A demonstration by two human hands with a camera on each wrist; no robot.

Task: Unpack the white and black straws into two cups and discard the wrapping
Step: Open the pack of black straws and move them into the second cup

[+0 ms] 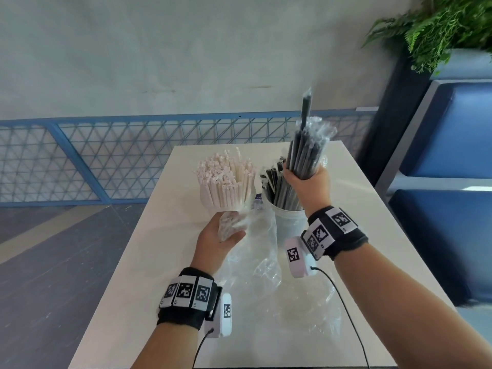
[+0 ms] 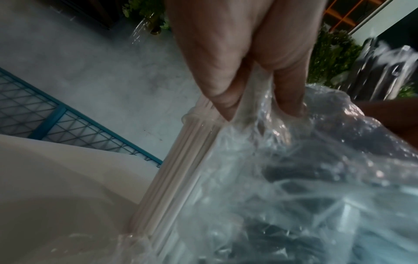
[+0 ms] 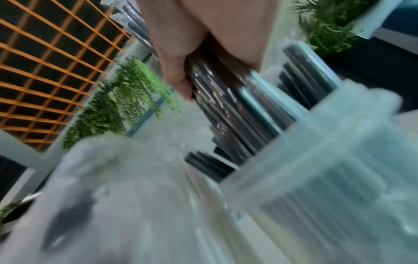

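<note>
Paper-wrapped white straws (image 1: 226, 179) stand packed in a white cup (image 1: 207, 199) on the table. To their right, black straws (image 1: 277, 186) lean in a translucent cup (image 1: 288, 225). My right hand (image 1: 304, 177) grips a further bundle of black straws (image 1: 304, 145) upright above that cup, with clear wrapping (image 1: 323, 134) loose around its top. The right wrist view shows my fingers (image 3: 176, 71) curled round this bundle (image 3: 228, 107) over the cup (image 3: 339, 178). My left hand (image 1: 226, 234) pinches crumpled clear wrapping (image 1: 234, 222) in front of the white straws (image 2: 187, 160); the left wrist view shows the fingers (image 2: 217, 75) on the wrapping (image 2: 294, 160).
More clear wrapping (image 1: 266, 265) trails over the beige table (image 1: 149, 262) toward its near edge. A blue mesh railing (image 1: 106, 155) runs behind the table's far edge. At the right are blue shelving (image 1: 452, 134) and a plant (image 1: 426, 30).
</note>
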